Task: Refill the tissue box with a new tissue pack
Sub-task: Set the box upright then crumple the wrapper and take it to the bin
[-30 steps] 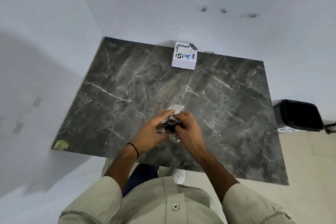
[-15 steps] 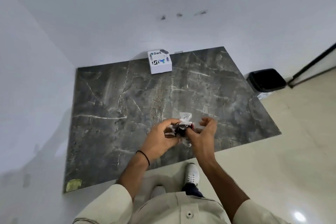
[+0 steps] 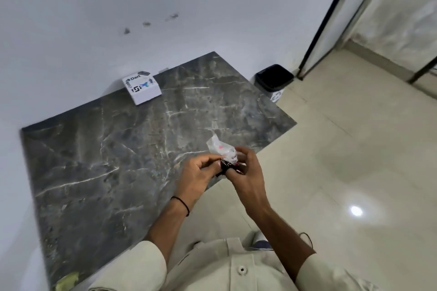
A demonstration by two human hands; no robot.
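The dark marble table (image 3: 118, 160) fills the left and middle of my view, pushed against the white wall, with pale floor tiles to the right and a black bin (image 3: 274, 77) on the floor just past the table's far right corner. At the table's far edge, against the wall, sits the white tissue box (image 3: 142, 88), printed top facing up, its long axis running roughly left to right along the wall.

That box lies far and to the left of my hands, well apart from them, with bare table between. My left hand (image 3: 196, 177) is on the box's side, so I judge it the nearer one for reaching out.

Both hands are raised over the table's near right corner, close together. They pinch a small crumpled clear wrapper (image 3: 221, 149) with pink marks, and below it something small and dark (image 3: 227, 165) that I cannot identify. My left fingertips press on the wrapper's left side; my right hand (image 3: 248, 172) curls around from the right. A thin black band (image 3: 183, 204) circles my left wrist.

I see no full tissue pack anywhere, so the refill seems not yet done.
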